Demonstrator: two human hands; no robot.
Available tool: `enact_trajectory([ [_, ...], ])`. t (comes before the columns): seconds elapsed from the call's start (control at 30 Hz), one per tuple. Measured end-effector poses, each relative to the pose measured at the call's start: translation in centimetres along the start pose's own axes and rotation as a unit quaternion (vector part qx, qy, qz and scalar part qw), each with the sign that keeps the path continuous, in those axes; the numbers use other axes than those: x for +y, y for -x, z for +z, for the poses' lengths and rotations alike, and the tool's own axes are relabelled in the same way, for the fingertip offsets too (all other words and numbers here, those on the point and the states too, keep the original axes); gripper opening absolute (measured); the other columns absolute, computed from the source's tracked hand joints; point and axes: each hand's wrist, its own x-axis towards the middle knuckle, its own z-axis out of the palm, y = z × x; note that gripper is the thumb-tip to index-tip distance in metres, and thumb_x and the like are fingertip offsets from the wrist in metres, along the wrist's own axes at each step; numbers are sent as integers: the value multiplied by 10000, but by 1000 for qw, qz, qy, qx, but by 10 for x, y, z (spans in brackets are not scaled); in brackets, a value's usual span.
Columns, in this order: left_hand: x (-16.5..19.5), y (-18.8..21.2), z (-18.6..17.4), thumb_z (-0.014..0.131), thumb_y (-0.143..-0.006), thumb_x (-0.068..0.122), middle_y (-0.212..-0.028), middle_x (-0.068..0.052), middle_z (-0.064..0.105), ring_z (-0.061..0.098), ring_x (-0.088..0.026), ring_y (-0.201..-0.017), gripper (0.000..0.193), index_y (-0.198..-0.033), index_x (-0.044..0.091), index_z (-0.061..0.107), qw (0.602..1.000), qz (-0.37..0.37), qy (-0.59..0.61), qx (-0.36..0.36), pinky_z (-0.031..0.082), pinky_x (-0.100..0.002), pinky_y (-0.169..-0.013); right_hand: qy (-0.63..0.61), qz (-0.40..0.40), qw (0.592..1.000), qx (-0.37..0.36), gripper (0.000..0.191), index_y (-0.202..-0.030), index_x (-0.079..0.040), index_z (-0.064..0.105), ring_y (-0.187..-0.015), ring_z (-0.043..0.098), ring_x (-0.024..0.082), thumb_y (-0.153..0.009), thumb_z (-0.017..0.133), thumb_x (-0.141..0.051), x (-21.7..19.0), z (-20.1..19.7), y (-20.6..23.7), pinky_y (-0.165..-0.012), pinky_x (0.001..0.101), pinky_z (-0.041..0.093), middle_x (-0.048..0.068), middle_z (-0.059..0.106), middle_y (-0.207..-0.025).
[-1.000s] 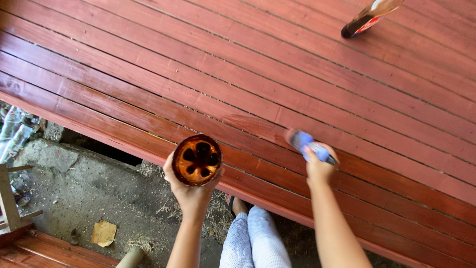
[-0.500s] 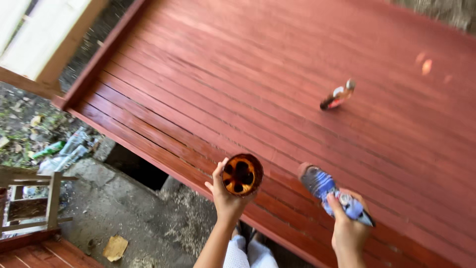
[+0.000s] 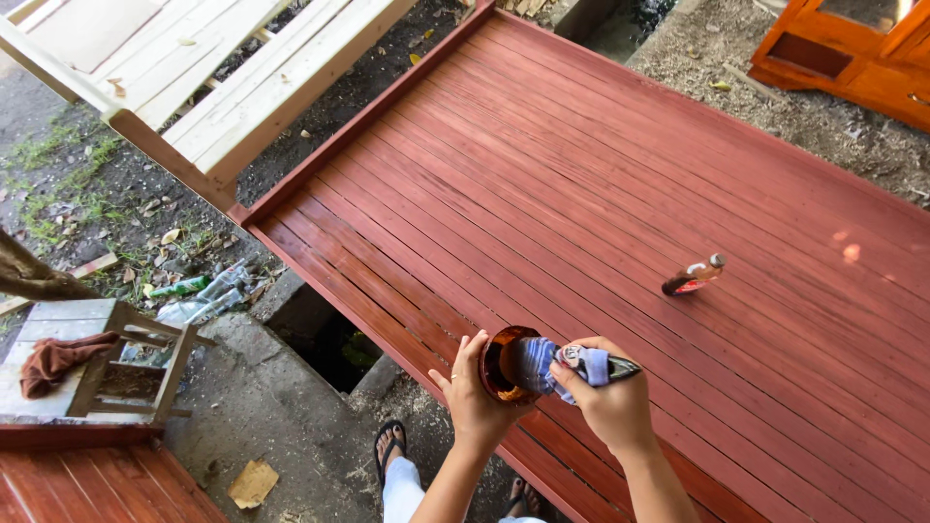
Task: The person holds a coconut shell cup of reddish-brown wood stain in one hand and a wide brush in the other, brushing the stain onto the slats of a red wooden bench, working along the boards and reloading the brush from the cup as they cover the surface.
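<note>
Head view
Left hand: the left hand (image 3: 477, 395) curls its fingers around a small round brown container (image 3: 504, 364), tipped so its open mouth faces right.
Right hand: the right hand (image 3: 605, 392) pinches a blue-and-white cloth-wrapped applicator (image 3: 554, 363), whose padded end sits in the container's mouth.
Place: both hands hover over the near edge of the long red-brown stained slatted wooden platform (image 3: 620, 194).
Bottle: a small bottle with a red label (image 3: 692, 276) lies on its side on the boards, farther right, well apart from the hands.
Left ground: a pale wooden stool (image 3: 107, 358) carries a brown rag (image 3: 53, 356); an unpainted plank frame (image 3: 194, 68) lies far left.
Far right: orange wooden furniture (image 3: 852, 53).
</note>
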Motion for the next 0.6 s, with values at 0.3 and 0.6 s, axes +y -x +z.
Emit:
enact_trajectory([
  [0.3, -42, -54, -63, 1038, -477, 420, -1454, -52, 544, 383, -343, -1453, 1111, -1398, 191, 459, 997, 45, 20, -55, -56, -785, -1104, 191, 10, 981, 38, 219, -910, -97, 739, -683, 784, 149, -737, 842, -182, -35, 111, -15, -610, 312, 595, 54, 796, -740],
  [0.6, -86, -118, -116, 989, -535, 476, -1446, -31, 571, 392, -332, -1468, 1052, -1403, 167, 482, 990, 116, 6, -85, -62, -778, -1116, 218, 0, 971, 101, 228, -915, -103, 729, -713, 798, 222, -727, 837, -174, -44, 206, -32, -611, 347, 597, 89, 784, -744],
])
